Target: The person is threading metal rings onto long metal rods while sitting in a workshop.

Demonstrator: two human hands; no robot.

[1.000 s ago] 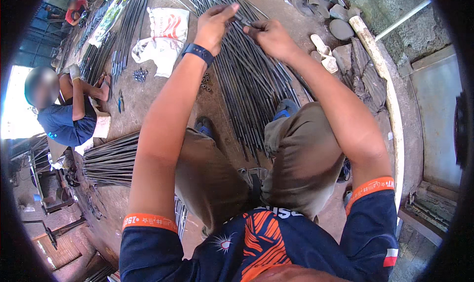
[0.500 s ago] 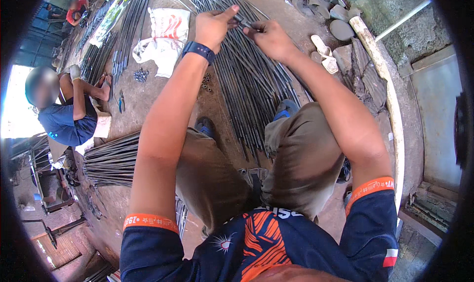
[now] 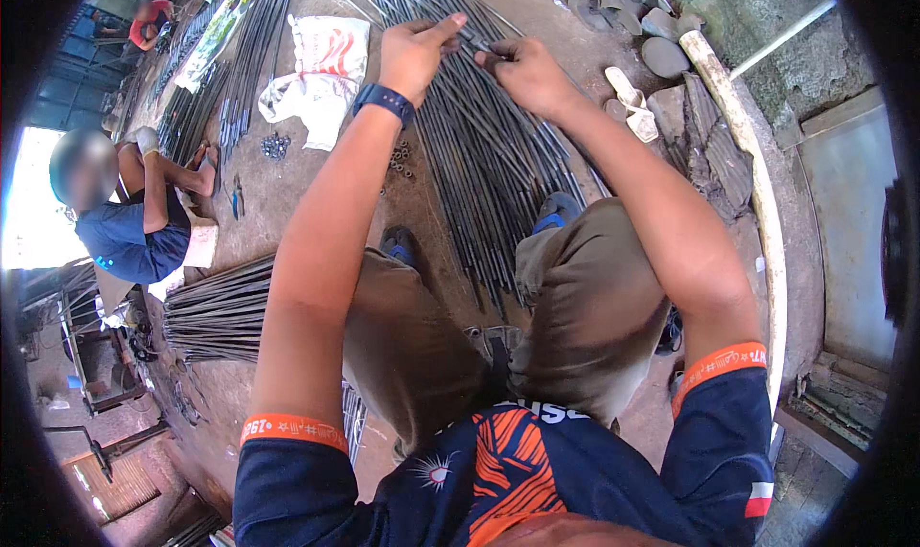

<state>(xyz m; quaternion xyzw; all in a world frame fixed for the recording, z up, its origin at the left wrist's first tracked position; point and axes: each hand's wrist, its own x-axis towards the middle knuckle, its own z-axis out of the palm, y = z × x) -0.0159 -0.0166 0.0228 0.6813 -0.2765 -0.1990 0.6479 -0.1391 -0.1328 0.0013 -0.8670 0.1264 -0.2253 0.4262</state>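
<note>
- Above the heap of dark rods [image 3: 494, 188], both hands keep almost the same place as half a second ago; only a slight shift shows at the fingertips.
- Between the two hands, the short dark piece [image 3: 474, 41] shows less plainly than it did then; handling of this one piece seems, as a judgement, to be under way and unfinished.
- The left hand [image 3: 410, 60] is mostly closed, its thumb stretched out toward the piece; its fingertips seem to grip the near end, though the exact contact is hidden.
- The right hand [image 3: 527, 76] is curled, thumb and forefinger drawn together at the other end, apparently pinching it.
- The piece lies right of the left fingertips and just beyond the right thumb; whether it is loose or part of a longer rod, I cannot tell.
- Left of the heap, small metal rings [image 3: 399, 160] lie on the floor [image 3: 316, 188], well apart from both hands.
</note>
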